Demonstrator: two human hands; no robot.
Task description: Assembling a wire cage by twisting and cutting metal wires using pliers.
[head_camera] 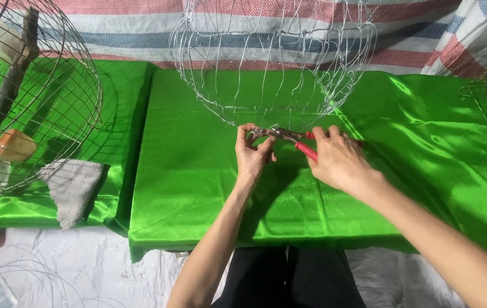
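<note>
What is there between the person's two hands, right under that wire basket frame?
In the head view, red-handled pliers span the gap: the right hand grips the handles, and the tips meet the wire frame at its bottom rim beside the left hand. Green cloth lies beneath.

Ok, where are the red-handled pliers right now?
In the head view, the pliers sit near centre, gripped by the right hand, their tips at the bottom rim of the wire frame beside the left hand.

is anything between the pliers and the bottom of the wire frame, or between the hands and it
Nothing visible does. The pliers, held in the right hand, have their nose right at the lower rim of the wire frame, where the left hand pinches the wire. Only bare green cloth lies around them.
</note>
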